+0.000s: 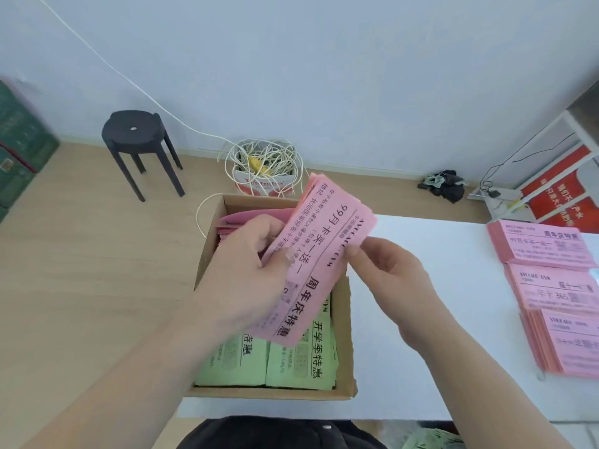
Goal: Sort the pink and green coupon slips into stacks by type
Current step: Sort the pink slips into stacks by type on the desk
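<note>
In the head view, the left hand [246, 270] is gripping a pink bundle [324, 254] of slips above the box [345, 319], with its fingers curling round the bundle's left edge and its thumb lying across the printed face. The right hand [385, 270] is pinching the bundle's right edge between thumb and forefinger, its other fingers curling loosely below. The bundle is tilting, its far end pointing toward the wall and its near end hanging over the box. Black print is showing on the top slip.

The box is sitting open at the left end of the white table [437, 319]. Green slips [301, 361] are lying in two piles side by side in its near half. Pink slips [233, 225] are lying in its far half, partly hidden behind the left hand.

Along the table's right edge three pink stacks are lying in a row, well apart from the box: a far stack [544, 244], a middle stack [557, 290] and a near stack [570, 345], each just beside the next. Their print is too blurred to read.

At the bottom edge something pale green [431, 442] is showing, possibly more slips.

On the floor beyond the box a black stool [136, 134] is standing, and a tangle of white cord [265, 160] is spilling from a small carton near the wall.
</note>
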Demonstrator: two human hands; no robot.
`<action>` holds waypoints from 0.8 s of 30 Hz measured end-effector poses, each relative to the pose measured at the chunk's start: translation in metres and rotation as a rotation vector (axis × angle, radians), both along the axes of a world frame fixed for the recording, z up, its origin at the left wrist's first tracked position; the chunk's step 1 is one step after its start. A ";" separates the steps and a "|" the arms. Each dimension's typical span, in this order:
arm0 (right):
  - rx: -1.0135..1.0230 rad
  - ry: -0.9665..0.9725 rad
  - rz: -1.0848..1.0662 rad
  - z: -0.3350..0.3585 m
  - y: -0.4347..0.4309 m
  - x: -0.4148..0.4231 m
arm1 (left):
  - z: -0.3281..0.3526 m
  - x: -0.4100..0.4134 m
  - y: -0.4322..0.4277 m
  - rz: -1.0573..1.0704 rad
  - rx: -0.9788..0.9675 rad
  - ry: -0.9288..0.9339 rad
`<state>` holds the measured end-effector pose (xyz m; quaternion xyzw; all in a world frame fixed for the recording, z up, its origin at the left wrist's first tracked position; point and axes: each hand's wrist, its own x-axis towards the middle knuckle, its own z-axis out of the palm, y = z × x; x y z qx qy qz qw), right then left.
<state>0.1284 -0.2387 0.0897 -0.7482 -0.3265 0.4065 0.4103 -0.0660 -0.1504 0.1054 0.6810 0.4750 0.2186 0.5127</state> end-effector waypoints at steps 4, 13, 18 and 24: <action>0.165 0.256 -0.034 0.014 -0.013 0.023 | 0.008 0.056 -0.030 0.010 -0.069 -0.139; -0.238 -0.254 0.414 0.018 -0.070 0.168 | -0.024 0.158 -0.072 -0.012 -0.217 -0.117; -0.463 -0.548 0.520 -0.030 -0.075 0.206 | -0.074 0.193 -0.111 -0.023 -0.348 0.022; -0.323 -0.781 0.424 -0.101 -0.109 0.177 | -0.136 0.198 -0.130 0.067 -0.149 0.275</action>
